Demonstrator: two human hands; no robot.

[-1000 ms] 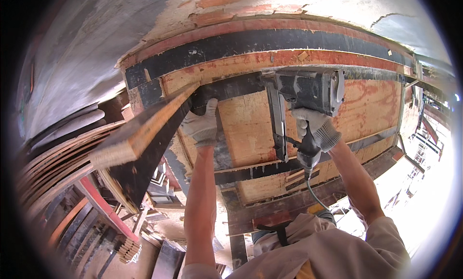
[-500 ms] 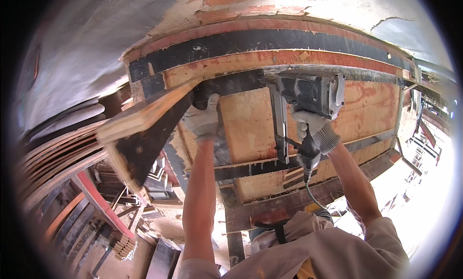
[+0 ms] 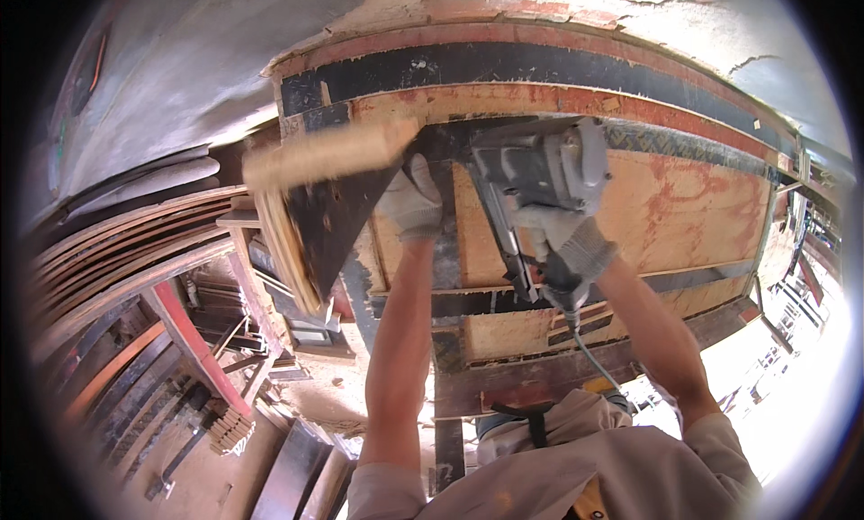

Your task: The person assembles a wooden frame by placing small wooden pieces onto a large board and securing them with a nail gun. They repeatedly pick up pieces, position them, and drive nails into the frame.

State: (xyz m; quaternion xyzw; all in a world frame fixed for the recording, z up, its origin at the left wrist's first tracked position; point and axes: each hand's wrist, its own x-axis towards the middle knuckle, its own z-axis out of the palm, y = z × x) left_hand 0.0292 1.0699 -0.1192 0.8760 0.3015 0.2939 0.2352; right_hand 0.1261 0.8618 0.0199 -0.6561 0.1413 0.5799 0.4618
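Note:
My left hand, in a knitted glove, is closed on the edge of a black-faced plywood piece. Its pale layered edges point up toward me, and the upper one is smeared by motion; the fingertips are hidden behind it. In my gloved right hand is the handle of a grey and black nail gun, held tilted with its long magazine slanting down. Its nose lies close to the dark strip beside my left hand; I cannot tell whether they touch. From the handle's base an air hose runs toward my waist.
Beneath both hands lies a large plywood panel framed with black and reddish strips. Stacked boards rest on a rack with a red post at left. A cracked wall stands behind the panel.
The nail gun has moved left toward my left hand and tilted. The plywood piece has turned slightly in my left hand. The whole view has shifted a little.

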